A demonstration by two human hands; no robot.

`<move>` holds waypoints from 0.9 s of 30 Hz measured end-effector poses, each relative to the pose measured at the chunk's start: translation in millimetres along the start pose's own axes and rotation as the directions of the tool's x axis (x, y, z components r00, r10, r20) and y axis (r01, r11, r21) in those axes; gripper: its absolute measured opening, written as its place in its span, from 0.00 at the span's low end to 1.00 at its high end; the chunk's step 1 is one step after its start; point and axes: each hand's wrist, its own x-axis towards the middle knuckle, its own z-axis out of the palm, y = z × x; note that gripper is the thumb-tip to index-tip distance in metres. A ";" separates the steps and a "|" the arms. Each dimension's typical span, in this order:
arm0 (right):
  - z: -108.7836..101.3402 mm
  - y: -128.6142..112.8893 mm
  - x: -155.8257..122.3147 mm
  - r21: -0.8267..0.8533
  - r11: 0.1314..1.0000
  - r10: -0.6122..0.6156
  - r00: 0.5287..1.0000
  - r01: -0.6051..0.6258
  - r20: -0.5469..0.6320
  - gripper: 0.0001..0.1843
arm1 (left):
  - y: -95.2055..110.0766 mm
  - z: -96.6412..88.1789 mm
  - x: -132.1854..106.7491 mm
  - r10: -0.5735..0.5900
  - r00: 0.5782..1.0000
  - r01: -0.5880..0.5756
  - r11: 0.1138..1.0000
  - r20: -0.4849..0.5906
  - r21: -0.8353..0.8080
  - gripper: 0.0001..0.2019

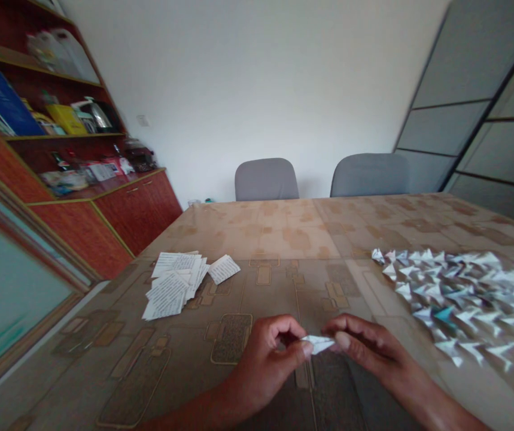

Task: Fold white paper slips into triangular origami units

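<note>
Between my two hands, just above the near part of the table, is a small folded piece of white paper (pixel 319 343). My left hand (pixel 271 353) pinches its left end between thumb and forefinger. At the other end, my right hand (pixel 368 344) has its thumb and fingers closed on the paper. To the left lies a loose pile of printed paper slips (pixel 173 284), with a single slip (pixel 224 269) beside it. Many small folded paper pieces (pixel 461 293) stand in rows at the right, mostly white, with a teal one (pixel 445 314) among them.
A patterned brown cloth covers the table (pixel 279 230). Behind its far edge stand two grey chairs (pixel 266 179), (pixel 368 175) against a white wall. A reddish wooden shelf unit (pixel 135 206) with bottles, a kettle and folders is at the left. Grey panelled doors (pixel 454 90) rise at the right.
</note>
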 end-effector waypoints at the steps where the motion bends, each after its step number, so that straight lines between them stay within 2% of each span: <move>1: 1.1 -1.0 -0.6 -0.024 0.999 -0.033 0.999 0.032 -0.017 0.18 | 1.0 0.5 -0.9 0.028 1.000 -0.027 0.999 -0.012 0.043 0.07; 3: 4.0 -2.8 -1.9 -0.065 0.994 -0.087 0.995 0.084 -0.049 0.16 | 2.3 1.8 -2.2 0.061 0.998 -0.059 0.995 -0.010 0.082 0.07; 5: 6.4 -3.9 -2.6 -0.085 0.992 -0.096 0.993 0.090 -0.073 0.17 | 1.9 3.0 -2.3 0.041 0.999 -0.042 0.998 0.013 0.054 0.08; 9: 4.4 -2.6 -0.9 -0.005 1.000 -0.006 1.000 0.006 -0.024 0.20 | -2.5 3.8 0.6 -0.056 0.997 0.060 0.996 0.053 -0.067 0.12; 12: -0.9 -1.7 1.8 0.052 0.998 0.031 0.999 -0.030 -0.022 0.20 | -4.2 2.7 1.9 -0.083 0.996 0.084 0.986 0.017 -0.142 0.13; 15: -2.5 -2.8 2.3 -0.031 0.999 -0.026 0.996 0.023 -0.091 0.16 | -4.5 2.1 0.5 -0.041 0.998 0.035 0.989 -0.039 -0.143 0.13; 18: 2.0 -4.8 -0.1 -0.135 0.981 -0.154 0.979 0.136 -0.133 0.08 | -5.0 3.4 -1.6 0.059 0.994 -0.058 0.998 -0.088 0.016 0.10; 20: 5.3 -6.0 -1.7 -0.176 0.969 -0.201 0.969 0.175 -0.142 0.08 | -4.9 4.0 -2.1 0.143 0.985 -0.129 0.981 -0.097 0.142 0.10; 23: 6.3 -7.1 -2.4 -0.206 0.963 -0.204 0.970 0.174 -0.130 0.11 | -3.4 1.7 -0.6 0.225 0.972 -0.207 0.953 -0.060 0.223 0.10; 27: 1.9 -7.7 -1.8 -0.240 0.951 -0.226 0.968 0.196 -0.107 0.10 | -2.5 -6.9 4.1 0.260 0.965 -0.262 0.940 0.040 0.219 0.12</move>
